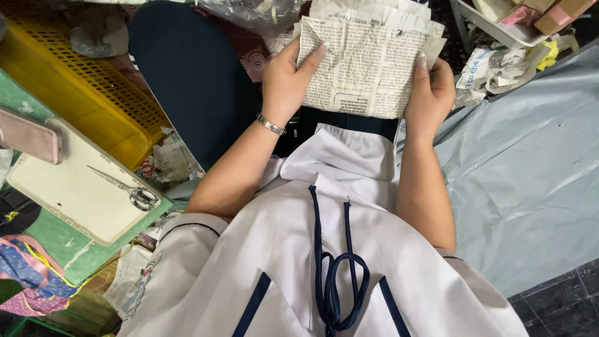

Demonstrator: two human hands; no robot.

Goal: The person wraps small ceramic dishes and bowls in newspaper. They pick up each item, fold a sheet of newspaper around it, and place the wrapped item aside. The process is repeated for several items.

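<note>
Now: folded newspaper stack [365, 65] held over lap | left hand [288, 78] grip clasps its left edge | right hand [430, 93] grip clasps its right edge | scissors [128, 189] on cream board [68, 187], well left of newspaper.

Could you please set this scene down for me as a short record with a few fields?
Left hand: left hand grips the left edge of the folded newspaper piece, fingertips on its front; a metal bracelet is on the wrist.
Right hand: right hand holds the piece's right edge.
Behind the piece: more newspaper sheets.
At the left: scissors lie on a cream board; a yellow crate stands beyond.
At the right: a grey plastic sheet covers the floor.
</note>
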